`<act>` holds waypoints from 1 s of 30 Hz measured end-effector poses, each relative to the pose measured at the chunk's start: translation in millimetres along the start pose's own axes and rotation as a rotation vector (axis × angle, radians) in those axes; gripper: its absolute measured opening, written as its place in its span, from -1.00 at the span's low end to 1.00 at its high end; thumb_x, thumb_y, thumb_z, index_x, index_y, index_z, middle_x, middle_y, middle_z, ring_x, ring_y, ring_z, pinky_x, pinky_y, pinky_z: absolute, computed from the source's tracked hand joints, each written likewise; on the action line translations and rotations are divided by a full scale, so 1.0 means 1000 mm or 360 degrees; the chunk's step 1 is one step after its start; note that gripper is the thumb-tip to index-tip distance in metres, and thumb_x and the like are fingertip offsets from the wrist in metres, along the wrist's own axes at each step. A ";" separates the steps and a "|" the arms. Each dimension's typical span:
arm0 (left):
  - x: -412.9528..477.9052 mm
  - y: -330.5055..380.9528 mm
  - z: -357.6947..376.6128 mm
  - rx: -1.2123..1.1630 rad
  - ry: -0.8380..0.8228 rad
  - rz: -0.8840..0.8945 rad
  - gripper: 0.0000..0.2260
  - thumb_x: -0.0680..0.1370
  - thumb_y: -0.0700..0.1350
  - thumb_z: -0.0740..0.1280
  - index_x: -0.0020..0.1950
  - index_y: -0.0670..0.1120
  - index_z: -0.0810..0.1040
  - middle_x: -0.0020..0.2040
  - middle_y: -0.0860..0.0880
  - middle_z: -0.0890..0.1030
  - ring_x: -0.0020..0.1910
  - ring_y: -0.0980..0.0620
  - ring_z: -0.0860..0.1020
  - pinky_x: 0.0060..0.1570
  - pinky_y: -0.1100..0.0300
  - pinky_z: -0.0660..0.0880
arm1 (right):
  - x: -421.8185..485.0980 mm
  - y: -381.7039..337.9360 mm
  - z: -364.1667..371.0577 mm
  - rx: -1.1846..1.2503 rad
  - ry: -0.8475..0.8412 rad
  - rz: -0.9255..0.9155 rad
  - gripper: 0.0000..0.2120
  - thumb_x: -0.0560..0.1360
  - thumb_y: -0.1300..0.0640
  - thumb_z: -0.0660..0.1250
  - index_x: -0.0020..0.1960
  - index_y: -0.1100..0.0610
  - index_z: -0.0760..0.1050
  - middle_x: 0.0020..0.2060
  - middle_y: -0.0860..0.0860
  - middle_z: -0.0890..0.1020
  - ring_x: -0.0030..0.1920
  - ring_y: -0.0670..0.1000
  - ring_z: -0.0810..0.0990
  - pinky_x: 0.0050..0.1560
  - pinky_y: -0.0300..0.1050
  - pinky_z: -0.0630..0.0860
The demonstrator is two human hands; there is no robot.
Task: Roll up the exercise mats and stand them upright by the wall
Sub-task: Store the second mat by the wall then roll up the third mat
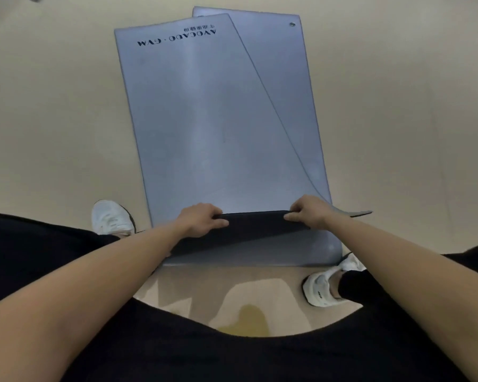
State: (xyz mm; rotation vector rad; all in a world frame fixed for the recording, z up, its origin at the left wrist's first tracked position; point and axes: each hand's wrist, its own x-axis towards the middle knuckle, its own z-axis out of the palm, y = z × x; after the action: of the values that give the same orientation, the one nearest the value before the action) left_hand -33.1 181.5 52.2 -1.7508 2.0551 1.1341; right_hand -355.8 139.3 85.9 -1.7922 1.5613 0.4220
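Two grey-blue exercise mats lie flat on the floor, one over the other. The top mat (204, 119) carries printed lettering at its far end. The lower mat (287, 86) sticks out to the right and has a metal eyelet near its far corner. The top mat's near end is folded over, showing a dark underside (254, 224). My left hand (202, 220) grips the folded edge on the left. My right hand (307, 212) grips the same edge on the right.
The floor (53, 119) is pale beige all round the mats. My white shoes stand either side of the near end, the left shoe (111, 217) and the right shoe (323, 288). A dark object shows at the top left corner.
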 end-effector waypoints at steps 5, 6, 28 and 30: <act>0.017 -0.020 0.006 -0.0345 -0.0094 -0.0152 -0.66 0.64 0.21 0.30 0.10 -0.03 0.67 -0.01 -0.02 0.68 0.01 -0.04 0.62 0.13 -0.01 0.54 | 0.022 -0.003 0.019 -0.0581 0.0657 -0.0239 -0.65 0.60 -0.20 0.32 0.16 0.06 0.54 0.04 0.06 0.62 0.06 0.17 0.58 0.04 0.06 0.45; 0.022 -0.024 0.002 -0.0456 -0.0102 -0.0175 -0.68 0.65 0.17 0.32 0.10 -0.05 0.68 0.00 -0.03 0.69 0.01 -0.04 0.63 0.15 0.01 0.54 | 0.030 -0.004 0.021 -0.0706 0.0802 -0.0360 -0.61 0.59 -0.18 0.35 0.26 0.08 0.52 0.12 0.10 0.61 0.11 0.20 0.57 0.12 0.11 0.44; 0.076 -0.049 0.012 -0.0880 -0.0336 -0.0347 -0.76 0.56 0.10 0.46 0.09 -0.04 0.69 -0.06 0.02 0.74 -0.07 0.03 0.69 0.02 0.13 0.53 | 0.125 0.047 0.083 -0.0889 0.0571 -0.0973 -0.03 0.36 -0.59 0.27 0.48 0.11 0.41 0.21 0.16 0.59 0.21 0.27 0.54 0.44 0.38 0.25; 0.075 -0.044 0.015 -0.0458 -0.0200 -0.0260 -0.65 0.50 0.23 0.47 0.18 0.07 0.62 0.05 0.09 0.69 0.04 0.02 0.62 0.09 0.10 0.48 | 0.131 0.048 0.082 -0.0838 0.0462 -0.0953 -0.05 0.37 -0.62 0.18 0.46 0.08 0.42 0.15 0.11 0.62 0.16 0.23 0.56 0.42 0.28 0.32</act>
State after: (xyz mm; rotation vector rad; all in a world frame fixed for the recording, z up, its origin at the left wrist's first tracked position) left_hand -17.9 135.6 -21.5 -1.8776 1.7104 1.5051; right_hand -356.3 100.8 -71.2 -2.7098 1.0518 0.3006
